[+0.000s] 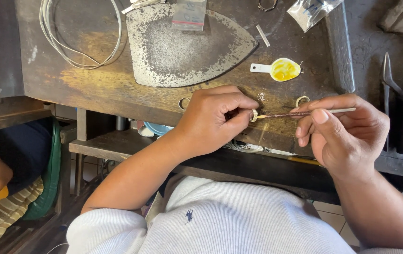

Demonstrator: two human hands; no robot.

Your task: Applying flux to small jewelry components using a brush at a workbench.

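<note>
Here the left hand point(213, 120) pinches a small ring point(254, 115) at the edge of the table point(107, 89), fingers curled shut around it. The right hand point(345, 134) grips a thin brush point(305, 113), its tip touching the ring. It looks like the dabbing step, which needs a slow, steady touch. Just beyond lie two more rings point(302, 100), a little spoon of yellow paste point(281, 69) and a flat iron plate point(187, 47)

The person wears a pale grey ribbed sweatshirt point(239, 221) with a small dark embroidered emblem point(189, 216) on the chest. Its sleeves point(102, 230) are pushed up above the elbows, so both forearms are bare. The left hand point(213, 120) and right hand point(345, 134) wear no gloves, rings or watch.
</note>
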